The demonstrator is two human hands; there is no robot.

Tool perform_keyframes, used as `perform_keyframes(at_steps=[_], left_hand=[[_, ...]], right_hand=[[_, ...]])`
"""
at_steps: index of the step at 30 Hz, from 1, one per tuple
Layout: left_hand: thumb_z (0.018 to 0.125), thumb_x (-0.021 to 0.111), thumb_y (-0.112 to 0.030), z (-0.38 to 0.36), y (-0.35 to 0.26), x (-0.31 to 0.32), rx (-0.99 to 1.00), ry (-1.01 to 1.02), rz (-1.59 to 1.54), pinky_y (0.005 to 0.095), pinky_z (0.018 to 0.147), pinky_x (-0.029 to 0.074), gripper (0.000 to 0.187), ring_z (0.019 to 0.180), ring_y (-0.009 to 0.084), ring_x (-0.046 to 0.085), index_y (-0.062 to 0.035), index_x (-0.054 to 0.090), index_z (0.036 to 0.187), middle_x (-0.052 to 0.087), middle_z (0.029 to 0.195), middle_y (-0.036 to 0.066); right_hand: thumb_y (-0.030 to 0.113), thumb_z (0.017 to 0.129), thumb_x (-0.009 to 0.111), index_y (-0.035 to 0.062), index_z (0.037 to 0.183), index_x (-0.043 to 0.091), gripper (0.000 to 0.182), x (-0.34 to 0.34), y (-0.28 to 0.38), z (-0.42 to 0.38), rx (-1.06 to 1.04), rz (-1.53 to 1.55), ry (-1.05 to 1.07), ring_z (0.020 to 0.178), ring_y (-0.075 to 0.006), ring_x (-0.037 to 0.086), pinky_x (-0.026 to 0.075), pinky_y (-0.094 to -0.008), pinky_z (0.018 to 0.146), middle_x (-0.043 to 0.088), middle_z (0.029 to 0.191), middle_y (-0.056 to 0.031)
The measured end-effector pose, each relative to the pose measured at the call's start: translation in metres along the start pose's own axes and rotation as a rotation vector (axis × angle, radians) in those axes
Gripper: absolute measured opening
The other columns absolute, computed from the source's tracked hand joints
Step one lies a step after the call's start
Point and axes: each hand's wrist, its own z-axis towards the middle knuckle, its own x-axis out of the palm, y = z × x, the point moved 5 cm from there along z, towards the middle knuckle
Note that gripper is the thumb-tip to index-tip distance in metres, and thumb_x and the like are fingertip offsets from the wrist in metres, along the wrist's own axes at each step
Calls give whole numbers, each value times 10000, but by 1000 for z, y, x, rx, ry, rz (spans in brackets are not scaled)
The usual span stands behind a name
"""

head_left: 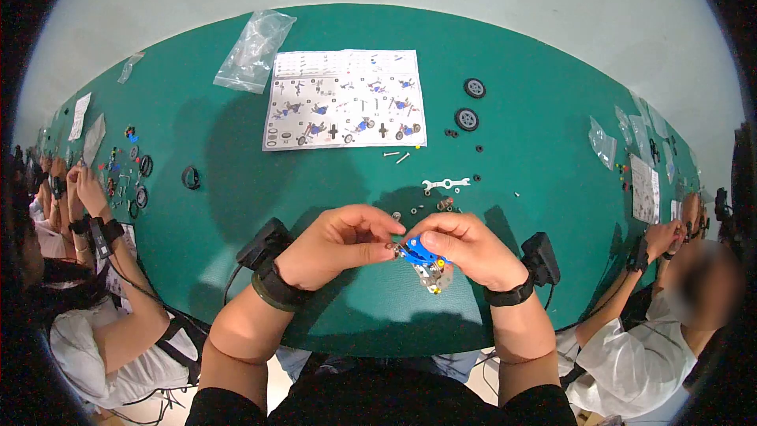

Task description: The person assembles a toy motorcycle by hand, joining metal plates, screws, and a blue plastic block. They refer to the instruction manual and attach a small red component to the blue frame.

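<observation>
Pinching blue model (423, 259) w/ R hand (467, 248), half-curled, thumb + fingers on body | over nr-centre table (536, 158) | touching left end w/ L hand (341, 246), fingertips nearly together, can't tell if gripping | prob. light, stiff; best held by blue body

We find the small assembly (420, 253) (blue piece, greyish plates, yellow fittings) aslant, held between the left hand (344, 246) and the right hand (467, 248).

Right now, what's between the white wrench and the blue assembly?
Head view: below the white wrench, a few small loose parts, too small to identify; then fingers of the right hand, which grips the blue assembly.
</observation>
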Motion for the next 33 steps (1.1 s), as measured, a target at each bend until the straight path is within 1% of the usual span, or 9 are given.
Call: perform_keyframes(at_steps=[2,5,10,13,16,19,24,28,33], left_hand=[[849,654,1,0,1,0,-1,-7,3,231,810,486,194,881,91,608,-31,629,1039,647,909,19],[846,664,-10,0,2,-2,2,-12,85,232,798,488,177,874,83,606,-36,624,1016,648,907,16],[818,691,-45,-5,-12,2,61,-73,565,274,719,478,103,820,104,613,-67,651,910,659,867,10],[778,712,-71,-5,-26,10,452,-40,891,328,696,466,109,788,185,620,-89,659,871,653,832,28],[751,726,-96,-6,-27,14,528,-23,989,358,714,470,140,797,254,611,-101,656,872,643,838,47],[742,738,-121,-8,-29,16,602,-57,1108,356,701,470,158,796,241,614,-110,659,878,641,851,39],[725,750,-116,-10,-31,19,647,-45,1151,352,674,472,201,787,239,626,-120,663,906,664,876,31],[722,752,-109,-12,-31,20,703,-48,1192,350,665,475,198,791,233,635,-109,666,901,672,881,37],[738,743,-63,-11,-28,19,556,-2,1018,337,689,498,190,789,238,645,-85,666,911,679,877,52]], right_hand=[[236,937,574,-1,1041,650,270,-1,1,-2,80,13,14,855,-92,597,482,-252,774,669,944,-46],[265,946,570,65,1018,672,236,0,0,-2,32,0,13,635,-9,492,381,-176,499,630,808,32],[178,907,629,51,1040,667,188,2,7,-2,-13,35,42,750,-35,561,456,-193,623,655,870,8],[121,873,668,48,1053,662,195,1,12,-3,-72,13,93,825,-51,586,479,-210,708,667,909,-8],[101,848,694,53,1060,660,220,0,17,-5,-121,-82,107,828,-48,587,477,-210,712,671,914,-11],[112,820,721,72,1060,664,249,-3,17,-6,-145,-208,97,759,-38,570,454,-199,653,671,891,4],[88,771,747,63,1038,676,277,-2,20,-6,-170,-235,88,748,-43,561,410,-204,608,670,913,6],[82,794,726,40,1038,670,254,-3,18,-6,-85,-218,98,808,-62,586,454,-216,681,676,941,-22],[116,858,663,-8,1038,656,219,-3,14,-7,-11,-77,130,886,-102,612,484,-252,788,678,980,-68]])
